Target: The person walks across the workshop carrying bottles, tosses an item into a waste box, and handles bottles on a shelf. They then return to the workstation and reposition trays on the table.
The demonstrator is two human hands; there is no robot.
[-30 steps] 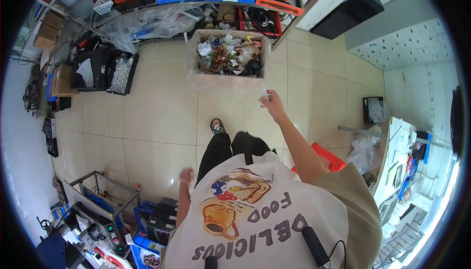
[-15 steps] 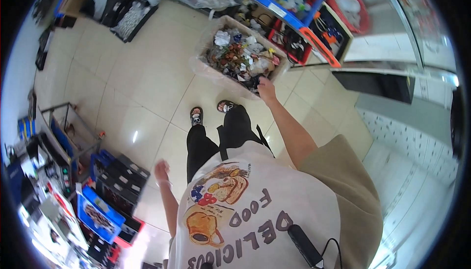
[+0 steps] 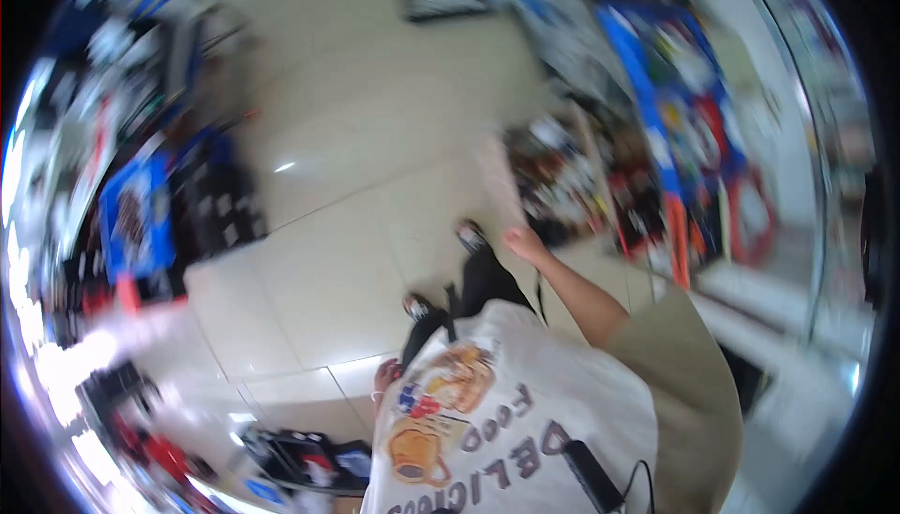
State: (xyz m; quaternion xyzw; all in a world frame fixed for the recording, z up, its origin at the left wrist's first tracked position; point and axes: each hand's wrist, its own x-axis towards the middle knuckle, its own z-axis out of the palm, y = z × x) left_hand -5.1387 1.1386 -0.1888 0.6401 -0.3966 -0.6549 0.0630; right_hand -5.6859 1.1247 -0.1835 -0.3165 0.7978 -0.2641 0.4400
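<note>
My right hand [image 3: 527,244] hangs beside the near edge of a large bin [image 3: 503,177] heaped with mixed waste. Its fingers look curled in, and nothing shows in them. Crumpled white, brown and dark scraps [image 3: 560,172] fill the bin, whose pale plastic liner folds over the rim. Low against my shirt, near my left leg, is my left hand [image 3: 386,373], partly hidden and blurred; its fingers cannot be made out. The whole picture is smeared by motion.
Right of the bin stands a rack with a blue tray [image 3: 670,92] of small items and an orange-edged part [image 3: 677,242]. Across the tiled floor [image 3: 356,158], stacked black boxes [image 3: 220,205] and a blue crate [image 3: 136,214] line the left side. A black bag [image 3: 309,458] lies behind me.
My body and view have turned leftward, so the bin and rack sit farther right. My right hand has left the bin's rim; my left hand has drawn in toward my body.
</note>
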